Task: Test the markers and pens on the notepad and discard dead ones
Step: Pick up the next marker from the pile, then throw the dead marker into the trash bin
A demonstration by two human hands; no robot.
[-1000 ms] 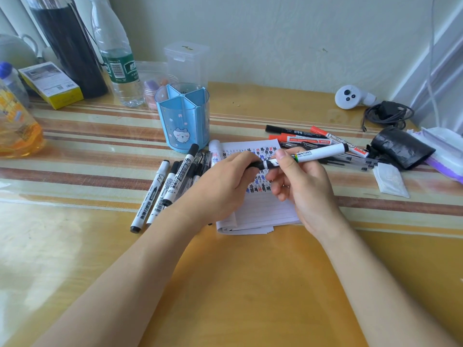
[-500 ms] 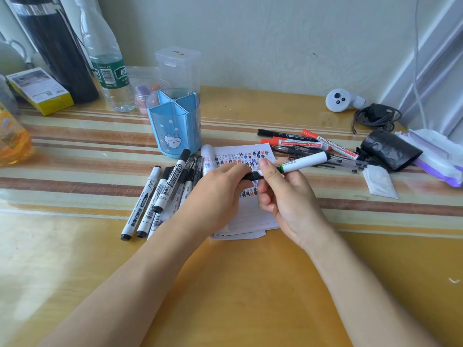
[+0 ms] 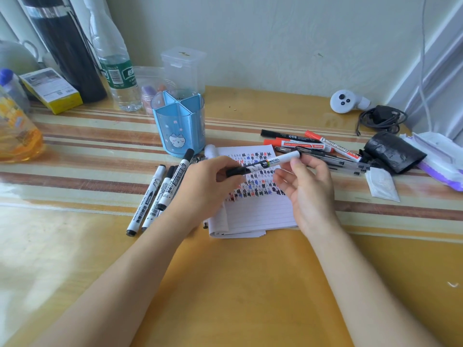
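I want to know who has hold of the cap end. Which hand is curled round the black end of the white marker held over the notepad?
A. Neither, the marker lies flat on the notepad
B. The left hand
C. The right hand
B: the left hand curls its fingers round the black end of the white marker, above the notepad, while the right hand is at the white end with its fingers loose.

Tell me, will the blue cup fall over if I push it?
Probably, if pushed near its rim: the cup stands tall and looks empty, so likely light. Pushed low, it would more likely slide on the glossy table.
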